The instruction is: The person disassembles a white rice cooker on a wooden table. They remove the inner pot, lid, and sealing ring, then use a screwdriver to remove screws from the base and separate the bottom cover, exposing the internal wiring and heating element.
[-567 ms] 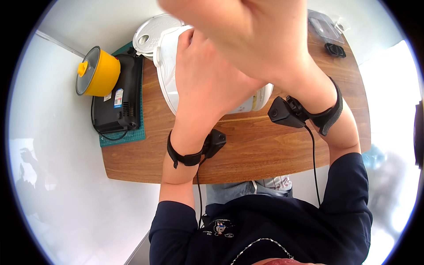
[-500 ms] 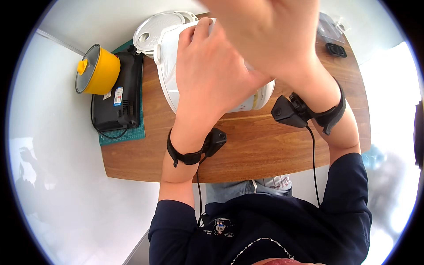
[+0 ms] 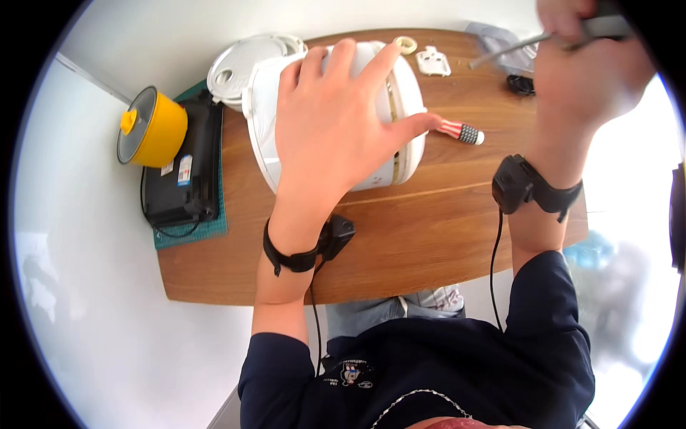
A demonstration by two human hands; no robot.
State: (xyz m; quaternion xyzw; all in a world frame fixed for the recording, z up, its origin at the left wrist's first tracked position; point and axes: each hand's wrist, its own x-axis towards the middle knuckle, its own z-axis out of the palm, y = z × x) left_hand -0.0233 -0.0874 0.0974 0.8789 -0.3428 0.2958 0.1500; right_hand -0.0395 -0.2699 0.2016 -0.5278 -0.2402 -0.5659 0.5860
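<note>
yellow pot (image 3: 151, 127) on black box (image 3: 187, 168) left of white cooker (image 3: 400, 107).

Dark navy long sleeves, black cabled wrist straps on left hand (image 3: 332, 132) and right hand (image 3: 582, 79).

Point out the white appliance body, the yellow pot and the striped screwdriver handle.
white appliance body (image 3: 266, 121): head view, its bare left side wall.
yellow pot (image 3: 166, 129): head view, its yellow side.
striped screwdriver handle (image 3: 461, 131): head view, middle of the grip.
</note>
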